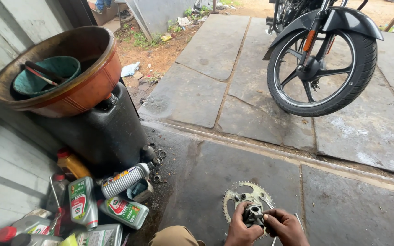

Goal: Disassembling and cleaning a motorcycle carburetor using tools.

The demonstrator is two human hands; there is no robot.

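Silver-grey sprocket (248, 197), orange basin (87, 86), black drum (101, 132).

1. The person's left hand (242, 226) is reaching up from the bottom edge of the view, its back facing the camera, fingers curling inward and closing in a grip.
2. The right hand (284, 225) is lying just beside it, coming in from the lower right, knuckles raised and fingers bending toward the left hand.
3. Both hands are meeting low in the centre of the view, fingertips close together.
4. A knee in tan cloth is showing at the bottom edge, left of the hands.
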